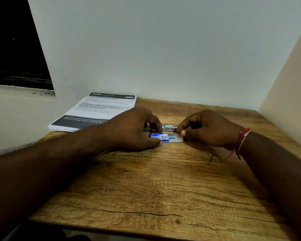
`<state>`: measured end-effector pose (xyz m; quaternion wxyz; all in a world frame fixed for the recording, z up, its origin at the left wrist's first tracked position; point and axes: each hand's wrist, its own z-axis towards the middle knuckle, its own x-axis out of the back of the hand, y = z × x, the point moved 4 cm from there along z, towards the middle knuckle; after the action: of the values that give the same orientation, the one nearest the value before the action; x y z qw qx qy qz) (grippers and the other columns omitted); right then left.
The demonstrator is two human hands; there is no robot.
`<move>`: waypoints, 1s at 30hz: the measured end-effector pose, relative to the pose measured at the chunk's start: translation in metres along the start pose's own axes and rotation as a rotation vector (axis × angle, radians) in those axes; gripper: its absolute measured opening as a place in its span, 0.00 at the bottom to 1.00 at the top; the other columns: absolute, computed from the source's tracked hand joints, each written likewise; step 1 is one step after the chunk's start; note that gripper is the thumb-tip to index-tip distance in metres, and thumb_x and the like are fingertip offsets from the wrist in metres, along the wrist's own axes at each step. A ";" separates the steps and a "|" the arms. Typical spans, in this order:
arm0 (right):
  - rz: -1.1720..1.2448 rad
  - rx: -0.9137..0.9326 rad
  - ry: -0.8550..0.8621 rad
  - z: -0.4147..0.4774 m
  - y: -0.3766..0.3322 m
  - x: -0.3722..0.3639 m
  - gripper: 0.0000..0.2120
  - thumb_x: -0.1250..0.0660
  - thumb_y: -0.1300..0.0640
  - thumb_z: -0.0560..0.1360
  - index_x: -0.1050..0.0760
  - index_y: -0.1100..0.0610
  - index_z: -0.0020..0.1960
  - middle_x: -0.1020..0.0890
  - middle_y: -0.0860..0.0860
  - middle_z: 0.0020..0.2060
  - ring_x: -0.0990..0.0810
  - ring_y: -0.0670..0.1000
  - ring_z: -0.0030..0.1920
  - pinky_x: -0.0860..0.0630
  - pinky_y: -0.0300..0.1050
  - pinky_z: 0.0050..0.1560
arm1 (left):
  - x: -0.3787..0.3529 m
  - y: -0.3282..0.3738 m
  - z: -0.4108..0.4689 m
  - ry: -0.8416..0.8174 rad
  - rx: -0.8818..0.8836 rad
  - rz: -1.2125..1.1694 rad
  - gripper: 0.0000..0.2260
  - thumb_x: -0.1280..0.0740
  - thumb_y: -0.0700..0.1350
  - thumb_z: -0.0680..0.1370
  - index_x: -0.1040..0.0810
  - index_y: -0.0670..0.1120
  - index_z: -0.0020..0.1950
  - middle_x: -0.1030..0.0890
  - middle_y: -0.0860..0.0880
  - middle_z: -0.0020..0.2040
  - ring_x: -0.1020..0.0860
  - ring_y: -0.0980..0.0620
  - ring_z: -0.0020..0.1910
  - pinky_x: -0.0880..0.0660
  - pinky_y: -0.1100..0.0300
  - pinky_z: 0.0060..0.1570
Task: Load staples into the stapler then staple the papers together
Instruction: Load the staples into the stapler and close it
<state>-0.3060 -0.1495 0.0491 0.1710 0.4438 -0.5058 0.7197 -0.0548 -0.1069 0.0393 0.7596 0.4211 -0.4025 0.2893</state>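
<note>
A metal stapler [169, 127] lies on the wooden table [146, 188] between my two hands, mostly hidden by them. My left hand [134, 129] curls over its left end, thumb beside a small blue staple box [159, 136] that lies just in front of the stapler, its white inner tray [176, 138] slid out to the right. My right hand [207, 129] pinches the stapler's right end with curled fingers. A stack of printed papers [97, 112] lies at the table's far left, apart from both hands.
White walls close the table in at the back, the left and the right. A dark window opening [16, 49] sits upper left. The table's front edge runs along the bottom of the view.
</note>
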 end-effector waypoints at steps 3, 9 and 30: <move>0.081 -0.016 -0.001 0.000 -0.001 -0.004 0.06 0.22 0.56 0.79 0.10 0.47 0.54 0.09 0.43 0.44 0.12 0.40 0.45 0.21 0.37 0.49 | -0.001 -0.001 0.001 -0.007 0.010 -0.008 0.11 0.19 0.59 0.73 0.11 0.62 0.54 0.14 0.64 0.47 0.18 0.65 0.49 0.21 0.61 0.49; 0.168 -0.049 0.012 0.000 -0.002 -0.007 0.07 0.18 0.55 0.76 0.10 0.47 0.53 0.09 0.48 0.43 0.11 0.47 0.45 0.16 0.49 0.55 | -0.002 0.000 0.002 -0.020 0.006 0.000 0.11 0.19 0.59 0.75 0.10 0.60 0.56 0.14 0.63 0.48 0.18 0.64 0.49 0.19 0.61 0.49; 0.302 -0.187 0.098 -0.006 -0.017 -0.016 0.10 0.16 0.62 0.73 0.13 0.57 0.52 0.10 0.57 0.40 0.13 0.49 0.33 0.16 0.43 0.35 | -0.002 0.010 0.001 0.003 -0.047 0.046 0.14 0.18 0.58 0.77 0.09 0.59 0.61 0.16 0.59 0.47 0.18 0.59 0.47 0.19 0.56 0.49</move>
<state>-0.2886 -0.1336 0.0451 0.1259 0.3091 -0.6225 0.7079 -0.0636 -0.1033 0.0421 0.7630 0.3932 -0.4177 0.2979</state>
